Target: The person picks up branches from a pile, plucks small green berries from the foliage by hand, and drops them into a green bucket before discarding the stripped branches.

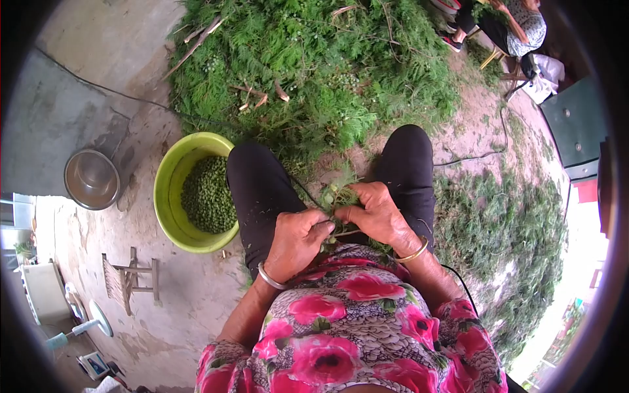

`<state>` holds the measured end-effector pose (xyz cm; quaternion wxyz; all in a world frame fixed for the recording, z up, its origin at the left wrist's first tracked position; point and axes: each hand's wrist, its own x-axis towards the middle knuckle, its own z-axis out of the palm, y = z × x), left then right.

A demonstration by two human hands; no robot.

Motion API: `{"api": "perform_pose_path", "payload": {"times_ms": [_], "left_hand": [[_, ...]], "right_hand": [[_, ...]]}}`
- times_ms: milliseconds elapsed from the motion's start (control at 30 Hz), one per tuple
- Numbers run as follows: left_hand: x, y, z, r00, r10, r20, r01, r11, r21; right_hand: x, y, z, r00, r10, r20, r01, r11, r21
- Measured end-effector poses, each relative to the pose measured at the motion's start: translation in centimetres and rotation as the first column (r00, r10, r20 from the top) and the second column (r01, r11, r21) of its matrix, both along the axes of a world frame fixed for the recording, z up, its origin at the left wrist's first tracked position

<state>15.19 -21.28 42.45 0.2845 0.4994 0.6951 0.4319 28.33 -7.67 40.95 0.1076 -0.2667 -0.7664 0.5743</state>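
Observation:
Between my knees, both hands are closed on a leafy green sprig (341,196) that looks like cypress. My left hand (298,237), with a silver bangle at the wrist, pinches its stem end with thumb and fingers. Higher up and to the right, my right hand (375,213), wearing a gold bangle, grips the foliage. What lies inside the fingertips is hidden. Beside my left knee stands a yellow-green tub (169,219), partly filled with small round green cones or berries (208,196).
A big heap of cut green branches (314,72) lies ahead, with more spread foliage (504,242) at right. At left are a metal basin (92,179) and a small wooden stool (131,281). A dark cable (137,99) crosses the ground. Another person (524,29) sits at upper right.

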Motion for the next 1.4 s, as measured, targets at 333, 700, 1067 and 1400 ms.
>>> {"api": "perform_pose_path", "payload": {"times_ms": [333, 700, 1067, 1400], "left_hand": [[0.2, -0.6, -0.8, 1.0, 0.007, -0.004, -0.007, 0.998, 0.056], [0.7, -0.5, -1.2, 0.994, -0.039, -0.103, 0.047, 0.995, 0.082], [0.8, -0.7, -0.7, 0.996, -0.045, -0.082, 0.048, 0.998, 0.033], [1.4, -0.5, -1.5, 0.967, -0.036, -0.253, 0.06, 0.994, 0.089]], "right_hand": [[0.8, 2.5, 3.5, 0.852, -0.507, -0.131, 0.293, 0.669, -0.683], [-0.6, 3.1, 1.1, 0.979, 0.181, 0.094, -0.199, 0.949, 0.244], [0.8, 3.7, -0.4, 0.779, -0.618, -0.106, 0.421, 0.642, -0.641], [0.0, 1.8, 3.4, 0.994, 0.034, 0.102, -0.042, 0.995, 0.086]]}}
